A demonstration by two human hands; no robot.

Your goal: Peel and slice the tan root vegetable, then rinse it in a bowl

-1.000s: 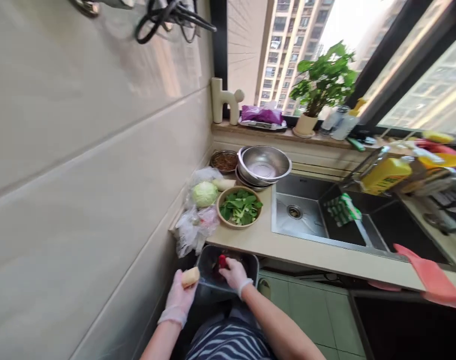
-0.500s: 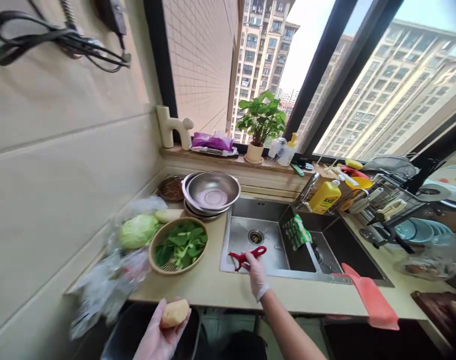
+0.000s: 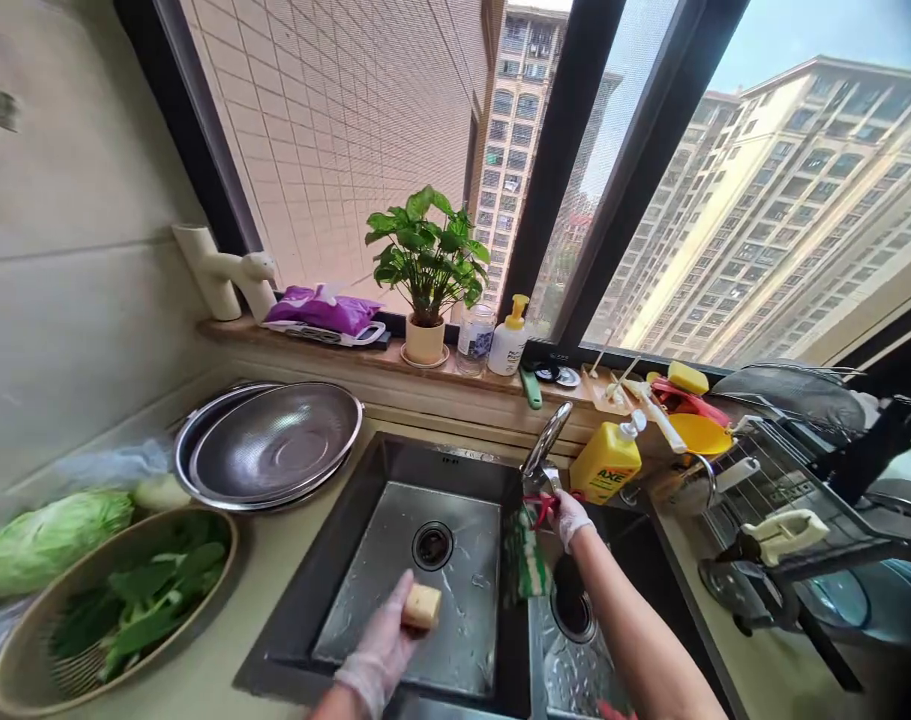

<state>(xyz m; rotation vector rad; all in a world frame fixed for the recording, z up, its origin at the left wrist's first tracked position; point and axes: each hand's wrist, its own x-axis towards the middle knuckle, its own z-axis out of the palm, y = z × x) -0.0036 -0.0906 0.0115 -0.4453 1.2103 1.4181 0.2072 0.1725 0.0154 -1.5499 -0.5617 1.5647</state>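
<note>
In a thin clear glove, my left hand (image 3: 382, 640) grips a pale peeled potato (image 3: 423, 607) above the left sink basin (image 3: 455, 510). My right hand (image 3: 570, 518), gloved too, is closed on a red peeler (image 3: 539, 508) right by the faucet (image 3: 549, 440). Whether that hand also touches the faucet handle I cannot tell. Below the peeler, a green and white striped cloth (image 3: 528, 565) hangs over the divider between the two basins. The right basin (image 3: 575, 665) looks wet at the bottom.
Left of the sink stand stacked metal colanders (image 3: 282, 445), a basket (image 3: 234, 545) of leafy greens and a cabbage (image 3: 57, 535). A yellow detergent bottle (image 3: 606, 460) and a dish rack (image 3: 785, 480) are at right. A potted plant (image 3: 427, 340) stands on the sill.
My view has moved closer to the sink. The left hand has brought the potato from the counter's front edge over the left basin; the right hand has carried the peeler to the faucet.
</note>
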